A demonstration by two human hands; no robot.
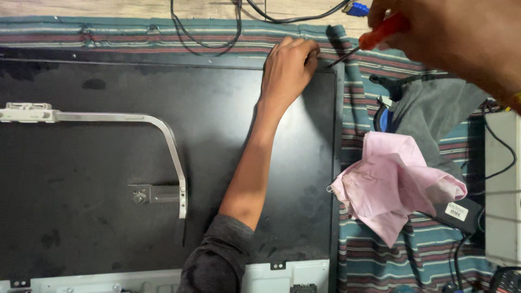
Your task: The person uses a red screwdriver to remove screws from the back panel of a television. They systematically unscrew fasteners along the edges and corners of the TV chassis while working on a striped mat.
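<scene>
Surface: striped cloth under everything, wood showing along the top edge.
Panel: large black panel fills the left and centre of the frame.
Left hand: hand curled, fingertips pressed at the panel's upper right corner.
Right hand: hand gripping a red-handled screwdriver, tip near that corner.
Nearby: pink cloth centre right; grey bracket at left.

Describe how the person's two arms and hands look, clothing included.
Both hands are bare, with no gloves or rings visible. The left hand sits at the end of a long bare forearm; a dark grey sleeve is pushed up to about the elbow. The right hand is close to the camera and blurred, with a thin yellowish band just showing at the wrist. Its sleeve is out of view.
</scene>
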